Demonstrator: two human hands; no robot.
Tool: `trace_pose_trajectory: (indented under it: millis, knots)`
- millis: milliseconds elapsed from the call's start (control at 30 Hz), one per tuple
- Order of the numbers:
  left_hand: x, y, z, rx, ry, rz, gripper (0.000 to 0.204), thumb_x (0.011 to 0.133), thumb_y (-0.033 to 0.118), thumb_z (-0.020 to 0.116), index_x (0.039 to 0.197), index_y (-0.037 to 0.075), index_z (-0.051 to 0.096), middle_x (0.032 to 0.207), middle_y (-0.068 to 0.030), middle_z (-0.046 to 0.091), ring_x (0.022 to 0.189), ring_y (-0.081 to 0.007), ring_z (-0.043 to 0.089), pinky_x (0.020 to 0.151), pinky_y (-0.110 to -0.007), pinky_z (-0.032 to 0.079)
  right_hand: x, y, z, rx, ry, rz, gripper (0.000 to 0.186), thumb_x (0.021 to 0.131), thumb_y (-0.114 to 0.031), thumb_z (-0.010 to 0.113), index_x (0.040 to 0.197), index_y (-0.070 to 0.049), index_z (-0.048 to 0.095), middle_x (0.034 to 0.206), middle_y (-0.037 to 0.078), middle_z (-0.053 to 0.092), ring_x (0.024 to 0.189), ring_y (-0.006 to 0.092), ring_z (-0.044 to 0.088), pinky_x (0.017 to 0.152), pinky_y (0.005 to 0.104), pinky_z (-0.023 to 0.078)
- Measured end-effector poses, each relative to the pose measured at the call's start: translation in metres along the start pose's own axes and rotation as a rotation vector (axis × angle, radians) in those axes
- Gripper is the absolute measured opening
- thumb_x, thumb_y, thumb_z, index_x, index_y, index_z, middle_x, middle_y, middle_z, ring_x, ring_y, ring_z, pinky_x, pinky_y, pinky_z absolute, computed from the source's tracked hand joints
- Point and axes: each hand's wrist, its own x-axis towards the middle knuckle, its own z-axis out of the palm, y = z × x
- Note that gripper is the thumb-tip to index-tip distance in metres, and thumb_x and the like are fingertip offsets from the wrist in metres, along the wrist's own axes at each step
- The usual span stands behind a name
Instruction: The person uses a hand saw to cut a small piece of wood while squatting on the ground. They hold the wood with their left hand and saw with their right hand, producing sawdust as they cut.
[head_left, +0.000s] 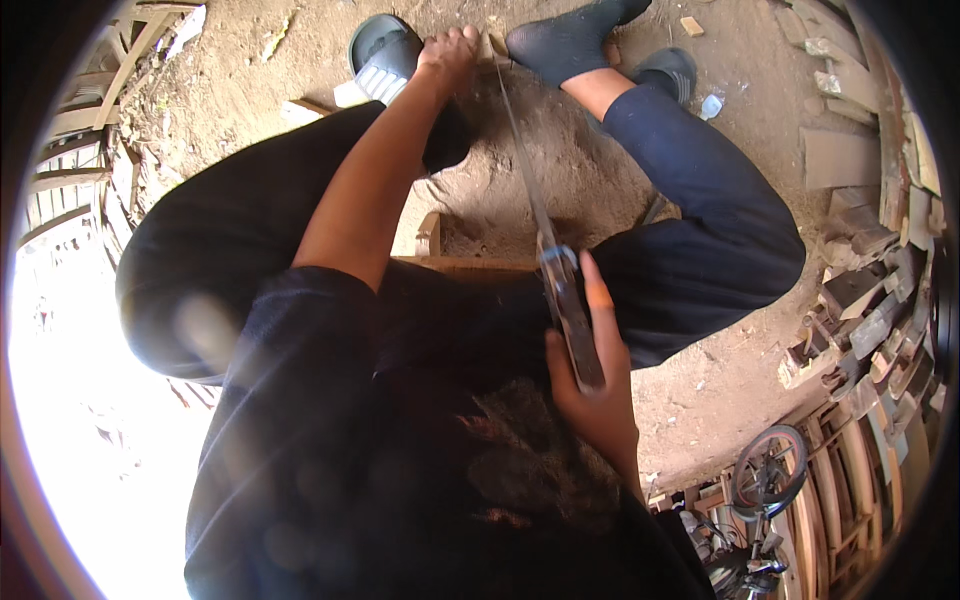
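The right hand (613, 375) grasped a long-bladed tool (541, 222) by its handle. Farther out, the blade reached toward a wood piece (487, 48) beside a socked foot (560, 45); the left hand (450, 52) was there, its hold impossible to tell.

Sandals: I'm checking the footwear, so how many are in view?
2: one sandal left of the left hand, and another sandal right of the socked foot, partly hidden. More may be hidden.
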Motion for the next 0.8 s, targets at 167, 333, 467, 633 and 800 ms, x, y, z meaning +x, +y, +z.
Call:
trace_pose_trajectory:
  millis: [167, 333, 467, 633, 800]
  knots:
    - [-0.003, 0.002, -0.007, -0.049, -0.073, -0.060, 0.042, 0.092, 0.020, 0.062, 0.124, -0.001, 0.043, 0.127, -0.0248, 0.059, 0.121, -0.0395, 0.060, 0.101, -0.049, 0.048, 0.041, -0.010, 0.002, 0.089, -0.140, 0.189, 0.060, 0.094, 0.000, 0.057, 0.151, -0.003, 0.039, 0.135, 0.028, 0.057, 0.127, 0.0424, 0.055, 0.098, 0.0331, 0.047]
    - [-0.008, 0.009, -0.008, -0.002, -0.015, -0.019, 0.039, 0.088, 0.016, 0.065, 0.119, 0.001, 0.047, 0.120, -0.0233, 0.062, 0.116, -0.0380, 0.062, 0.096, -0.045, 0.050, -0.009, -0.004, -0.006, 0.082, 0.031, 0.174, 0.054, 0.093, 0.001, 0.060, 0.145, -0.004, 0.048, 0.124, 0.025, 0.065, 0.118, 0.0355, 0.065, 0.095, 0.0329, 0.049]
    - [-0.010, 0.004, -0.009, -0.089, -0.028, -0.075, 0.040, 0.088, 0.017, 0.065, 0.120, 0.001, 0.047, 0.121, -0.0240, 0.061, 0.117, -0.0382, 0.062, 0.097, -0.047, 0.049, 0.034, 0.008, 0.011, 0.031, 0.010, 0.079, 0.046, 0.094, -0.002, 0.060, 0.140, 0.000, 0.052, 0.124, 0.025, 0.066, 0.118, 0.0343, 0.066, 0.094, 0.0336, 0.050]
    - [-0.004, 0.010, -0.007, -0.042, -0.054, -0.107, 0.051, 0.085, 0.023, 0.070, 0.122, -0.001, 0.044, 0.124, -0.0253, 0.059, 0.121, -0.0404, 0.058, 0.101, -0.048, 0.047, 0.005, -0.004, -0.001, 0.037, 0.052, 0.004, 0.044, 0.097, -0.006, 0.058, 0.141, -0.002, 0.052, 0.124, 0.025, 0.066, 0.114, 0.0313, 0.068, 0.090, 0.0331, 0.052]
    - [-0.011, 0.016, -0.017, -0.119, -0.074, -0.092, 0.049, 0.087, 0.023, 0.067, 0.122, -0.003, 0.045, 0.124, -0.0285, 0.058, 0.122, -0.0437, 0.057, 0.103, -0.049, 0.047, 0.031, 0.012, 0.006, 0.077, 0.107, 0.057, 0.042, 0.098, -0.003, 0.057, 0.140, -0.002, 0.055, 0.112, 0.020, 0.070, 0.095, 0.0189, 0.070, 0.083, 0.0290, 0.051]
